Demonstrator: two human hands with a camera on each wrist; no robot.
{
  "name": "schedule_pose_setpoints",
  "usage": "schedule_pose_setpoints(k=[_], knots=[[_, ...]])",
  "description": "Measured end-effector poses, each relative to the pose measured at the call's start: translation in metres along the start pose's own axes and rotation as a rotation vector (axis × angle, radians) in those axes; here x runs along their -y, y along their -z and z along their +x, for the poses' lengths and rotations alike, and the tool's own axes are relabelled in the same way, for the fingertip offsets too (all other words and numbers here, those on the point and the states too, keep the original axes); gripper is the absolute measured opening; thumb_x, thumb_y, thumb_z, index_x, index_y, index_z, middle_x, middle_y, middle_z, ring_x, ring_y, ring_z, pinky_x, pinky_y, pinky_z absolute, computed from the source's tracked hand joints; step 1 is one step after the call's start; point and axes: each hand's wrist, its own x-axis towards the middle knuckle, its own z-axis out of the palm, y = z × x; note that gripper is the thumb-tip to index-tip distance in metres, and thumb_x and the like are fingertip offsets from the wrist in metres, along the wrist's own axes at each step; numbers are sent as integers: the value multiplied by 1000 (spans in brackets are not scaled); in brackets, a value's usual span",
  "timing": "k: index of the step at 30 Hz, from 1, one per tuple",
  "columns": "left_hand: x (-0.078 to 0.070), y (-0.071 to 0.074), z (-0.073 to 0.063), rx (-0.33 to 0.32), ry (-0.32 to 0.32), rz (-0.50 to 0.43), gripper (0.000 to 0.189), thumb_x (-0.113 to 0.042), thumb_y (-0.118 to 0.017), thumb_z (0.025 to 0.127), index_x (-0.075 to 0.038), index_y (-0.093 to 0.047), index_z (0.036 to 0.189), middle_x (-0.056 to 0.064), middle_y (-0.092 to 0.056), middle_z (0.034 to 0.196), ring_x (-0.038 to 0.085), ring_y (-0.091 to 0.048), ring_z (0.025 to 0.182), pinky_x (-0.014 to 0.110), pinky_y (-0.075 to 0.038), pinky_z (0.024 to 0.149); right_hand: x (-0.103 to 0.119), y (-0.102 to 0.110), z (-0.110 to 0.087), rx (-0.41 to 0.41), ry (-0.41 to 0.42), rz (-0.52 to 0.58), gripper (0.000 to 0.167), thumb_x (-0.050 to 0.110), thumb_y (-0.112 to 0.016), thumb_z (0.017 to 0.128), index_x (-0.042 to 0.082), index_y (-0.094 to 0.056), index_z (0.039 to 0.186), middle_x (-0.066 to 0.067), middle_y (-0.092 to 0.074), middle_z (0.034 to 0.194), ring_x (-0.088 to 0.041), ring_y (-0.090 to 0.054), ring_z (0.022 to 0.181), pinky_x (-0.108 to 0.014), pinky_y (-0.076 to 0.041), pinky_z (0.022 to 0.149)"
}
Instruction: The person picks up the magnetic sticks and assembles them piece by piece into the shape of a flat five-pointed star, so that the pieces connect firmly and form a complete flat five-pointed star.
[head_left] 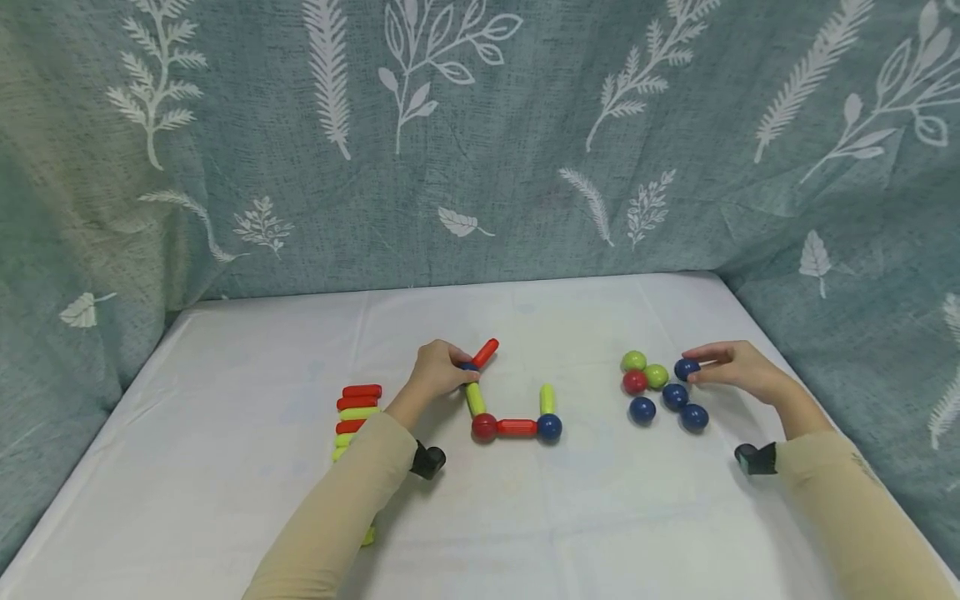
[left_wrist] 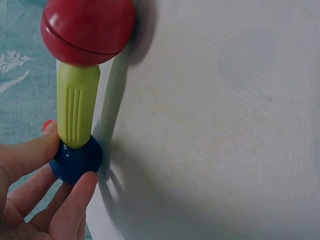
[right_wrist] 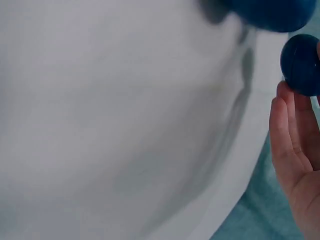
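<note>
My left hand (head_left: pixel 437 372) pinches a blue ball (left_wrist: pixel 76 162) with thumb and fingers. From that ball a red stick (head_left: pixel 487 352) points up and right, and a lime stick (left_wrist: pixel 76 107) leads to a red ball (head_left: pixel 483 428). Another red stick (head_left: pixel 517 428) links the red ball to a second blue ball (head_left: pixel 550 427), from which a short lime stick (head_left: pixel 547 399) points away from me. At the right, my right hand (head_left: pixel 738 371) holds a loose blue ball (right_wrist: pixel 299 65) between its fingertips and thumb.
Several loose blue balls (head_left: pixel 642 410), two lime balls (head_left: pixel 633 360) and a red ball (head_left: pixel 634 382) lie beside my right hand. A column of red and lime sticks (head_left: pixel 362 391) is partly hidden by my left sleeve. A patterned curtain (head_left: pixel 480 167) hangs behind the white table (head_left: pixel 247 375).
</note>
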Motion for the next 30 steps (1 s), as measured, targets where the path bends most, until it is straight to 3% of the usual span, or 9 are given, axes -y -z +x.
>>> schedule_pose_setpoints(k=[5,10,19,24,30], knots=[[1,0,-1,-4,-5,15,29,-14,-75,76,1,-68,100,12,-64,96,22,-57,88,33,-49,79,28,-8,21,-63,-25,24,58,26,-70,81,-3,-50,126,-27,-47,127,-40,-44,115,-54,-35,94],[-1,0,-2,8,-7,22,28,-11,-75,75,1,-68,99,12,-64,94,21,-57,83,30,-51,75,65,-25,46,-83,-9,57,51,19,-69,81,-2,-52,125,-24,-50,126,-36,-48,112,-48,-39,94],[-2,2,-9,26,-16,34,27,-12,-75,75,1,-69,98,11,-65,94,19,-58,82,29,-50,73,127,-86,85,15,132,32,43,12,-71,79,0,-59,119,-18,-58,119,-29,-55,105,-39,-45,88],[-2,2,-10,33,-21,45,28,-13,-76,75,0,-69,98,11,-65,94,18,-58,79,28,-50,71,145,-117,99,59,148,18,40,10,-71,80,1,-60,118,-15,-60,117,-28,-56,106,-36,-46,88],[-1,2,-10,32,-7,51,27,-13,-76,75,0,-70,98,10,-65,92,16,-56,75,27,-50,69,160,-137,109,78,179,-13,37,10,-68,83,0,-60,118,-16,-59,118,-29,-54,109,-37,-45,90]])
